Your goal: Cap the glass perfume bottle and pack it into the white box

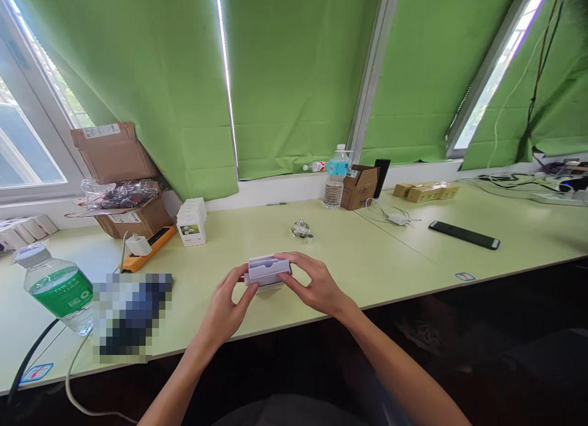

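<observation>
Between my two hands is a small white cardboard box, held just above the table near its front edge. Its upper side shows an open slot with a notched flap. My left hand pinches the left end with thumb and fingers. At the right end, the fingers and thumb of my right hand are closed on the same box. What lies inside the box is hard to make out. Behind it on the table are a shiny, clear or metallic trinket and a tiny cylinder.
A stack of white boxes stands left of centre, beside an orange power strip. Water bottles, a brown carton, a charger cable and a black phone also occupy the table.
</observation>
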